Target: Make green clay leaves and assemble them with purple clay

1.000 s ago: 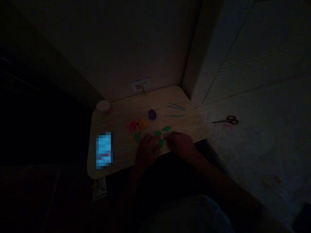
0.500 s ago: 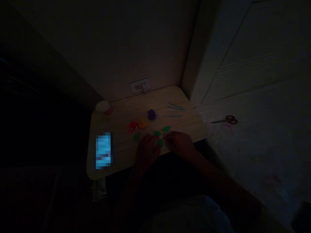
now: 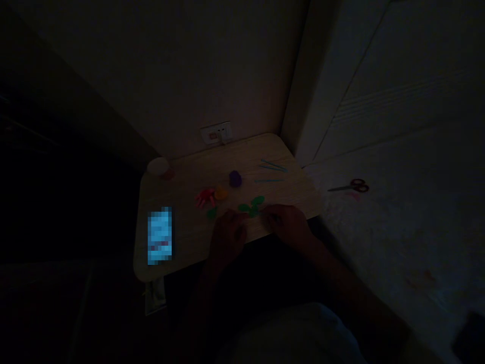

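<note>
The scene is very dark. Three small green leaf-shaped pieces [image 3: 244, 208] lie close together in front of me, seemingly touching at their inner ends. My left hand [image 3: 228, 236] rests on the table just left of them, its fingertips near the lowest piece and its thumb apart from the fingers. To their right is my right hand [image 3: 288, 222], fingers curled together with the tips beside the leaves; whatever is in them cannot be made out. Another green piece [image 3: 212, 213] lies beyond my left hand, near a pink-red fingered shape [image 3: 205, 197] and an orange lump [image 3: 221, 193].
A purple lump [image 3: 235, 178] and several thin blue-green sticks [image 3: 269, 180] lie farther back on the wooden table [image 3: 189, 242]. A glowing, pixelated screen [image 3: 159, 236] is at left, a pale cup-like thing [image 3: 158, 166] behind it. Scissors [image 3: 359, 185] lie right of the table.
The lowest green piece has moved up and right against the other two leaves. My left thumb has come away from it, and my right hand has shifted slightly right.
</note>
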Tool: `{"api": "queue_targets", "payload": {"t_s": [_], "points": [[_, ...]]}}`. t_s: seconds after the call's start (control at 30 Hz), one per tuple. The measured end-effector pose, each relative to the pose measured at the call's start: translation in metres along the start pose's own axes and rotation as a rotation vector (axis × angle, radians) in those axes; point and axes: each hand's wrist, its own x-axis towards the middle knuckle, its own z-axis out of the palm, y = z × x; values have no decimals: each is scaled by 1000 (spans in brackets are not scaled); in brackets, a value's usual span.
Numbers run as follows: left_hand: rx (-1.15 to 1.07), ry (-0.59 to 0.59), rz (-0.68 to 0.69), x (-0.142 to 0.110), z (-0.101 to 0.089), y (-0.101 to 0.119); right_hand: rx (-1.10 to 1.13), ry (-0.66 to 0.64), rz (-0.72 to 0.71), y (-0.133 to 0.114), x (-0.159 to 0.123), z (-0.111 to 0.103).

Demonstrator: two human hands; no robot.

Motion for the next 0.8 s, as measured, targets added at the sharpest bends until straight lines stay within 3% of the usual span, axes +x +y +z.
{"api": "queue_targets", "payload": {"t_s": [0.27, 0.5, 0.8], "points": [[-27, 15, -28, 1, 1, 0, -62, 48, 34, -1, 0, -6], [-90, 168, -81, -2, 1, -1, -134, -170, -115, -21, -4, 5], [-201, 296, -148, -5, -3, -2, -6, -187, -138, -41, -24, 30]]}}
